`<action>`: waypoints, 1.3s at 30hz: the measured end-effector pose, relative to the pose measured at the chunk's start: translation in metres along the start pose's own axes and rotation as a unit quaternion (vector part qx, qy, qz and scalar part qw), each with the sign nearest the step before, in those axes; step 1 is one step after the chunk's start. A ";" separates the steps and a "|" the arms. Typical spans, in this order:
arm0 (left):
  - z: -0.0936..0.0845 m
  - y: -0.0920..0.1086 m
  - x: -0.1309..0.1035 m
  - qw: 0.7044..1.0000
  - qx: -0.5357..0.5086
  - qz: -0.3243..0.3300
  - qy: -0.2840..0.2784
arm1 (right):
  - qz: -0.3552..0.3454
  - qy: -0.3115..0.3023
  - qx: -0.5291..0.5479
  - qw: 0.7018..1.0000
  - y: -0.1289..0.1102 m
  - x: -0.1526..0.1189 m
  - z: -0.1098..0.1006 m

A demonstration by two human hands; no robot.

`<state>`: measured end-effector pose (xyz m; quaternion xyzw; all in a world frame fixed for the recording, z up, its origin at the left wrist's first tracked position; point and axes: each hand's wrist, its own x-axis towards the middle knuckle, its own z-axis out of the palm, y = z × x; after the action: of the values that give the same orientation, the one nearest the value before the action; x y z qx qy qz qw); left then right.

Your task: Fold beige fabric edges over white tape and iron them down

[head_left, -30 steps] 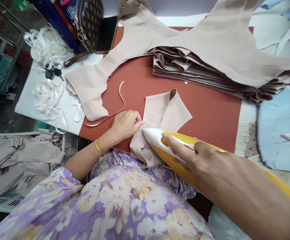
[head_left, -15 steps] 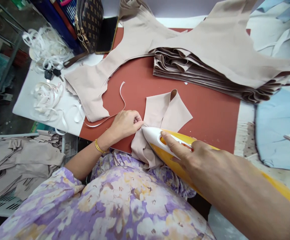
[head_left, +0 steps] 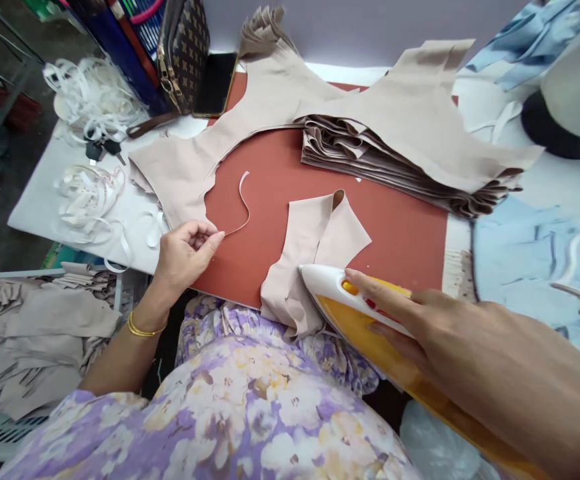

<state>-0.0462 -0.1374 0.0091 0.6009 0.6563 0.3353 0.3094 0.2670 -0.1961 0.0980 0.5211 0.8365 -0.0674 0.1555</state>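
Note:
Between thumb and fingers, my left hand (head_left: 186,257) pinches a narrow white tape (head_left: 245,207), whose free end curls over the red-brown board (head_left: 265,160). My right hand (head_left: 410,320) is wrapped round the handle of a yellow and white iron (head_left: 360,313). The iron's tip rests at a small folded beige fabric piece (head_left: 297,253), covering part of it. That piece lies on the board, its crumpled lower end hanging over the front edge toward my lap. Left of the tape, beige cut panels (head_left: 175,167) lie near my left hand.
A thick stack of beige panels (head_left: 395,127) lies at the back right. White tape heaps (head_left: 90,193), keys (head_left: 103,148), a phone (head_left: 215,83) and a patterned pouch (head_left: 187,50) sit at the left. A basket of beige pieces (head_left: 45,327) stands lower left; light-blue fabric (head_left: 540,253) is right.
My left hand has moved left, away from the small fabric piece, and now pinches the white tape. The iron has shifted slightly right, still at the fabric. The view has shifted a little.

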 end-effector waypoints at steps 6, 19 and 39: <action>0.029 0.042 0.010 0.947 0.040 0.243 -0.207 | 0.002 -0.101 -0.103 0.990 -0.027 0.034 -0.012; 0.056 0.083 0.038 0.885 0.189 0.233 -0.357 | 0.017 -0.115 -0.110 0.987 -0.034 0.045 -0.005; 0.065 0.088 0.049 0.875 0.180 0.244 -0.378 | 0.018 -0.083 -0.093 0.992 -0.028 0.044 0.001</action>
<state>0.0532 -0.0793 0.0424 0.8681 0.3715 0.0235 0.3285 0.2242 -0.1716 0.0814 0.5118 0.8140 -0.0292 0.2730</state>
